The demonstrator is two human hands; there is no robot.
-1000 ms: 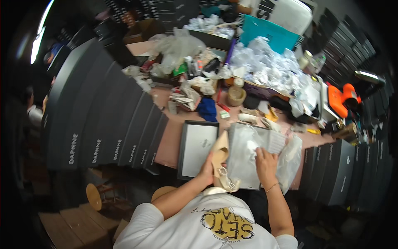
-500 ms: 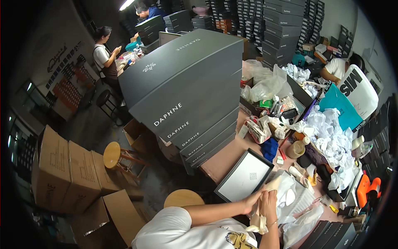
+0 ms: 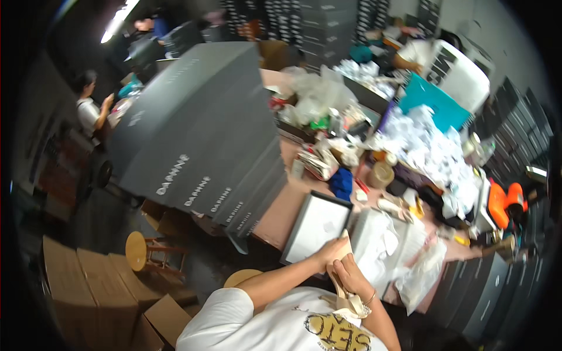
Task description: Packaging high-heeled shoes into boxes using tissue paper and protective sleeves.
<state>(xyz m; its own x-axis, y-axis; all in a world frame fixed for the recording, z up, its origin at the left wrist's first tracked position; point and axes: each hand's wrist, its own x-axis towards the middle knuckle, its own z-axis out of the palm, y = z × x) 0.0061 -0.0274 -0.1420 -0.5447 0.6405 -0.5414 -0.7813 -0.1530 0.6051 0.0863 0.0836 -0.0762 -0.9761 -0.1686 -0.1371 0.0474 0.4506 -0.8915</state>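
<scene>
My left hand (image 3: 329, 251) and my right hand (image 3: 349, 276) both grip a beige high-heeled sandal (image 3: 345, 286) held close to my chest, at the near edge of the brown table (image 3: 293, 205). Just beyond my left hand lies an open dark shoe box (image 3: 316, 225) with a white inside. To its right is a white tissue-lined box (image 3: 380, 245) and a crumpled clear plastic bag (image 3: 421, 275).
A tall stack of grey shoe boxes (image 3: 199, 146) stands left of the table. Crumpled white paper (image 3: 433, 152), a tape roll (image 3: 381, 174) and an orange tool (image 3: 503, 202) crowd the far side. Round wooden stools (image 3: 140, 251) and cardboard cartons (image 3: 88, 292) sit lower left. Other people work behind.
The view has swung between left and right. My hands have drawn the sandal back from the tissue-lined box toward my chest.
</scene>
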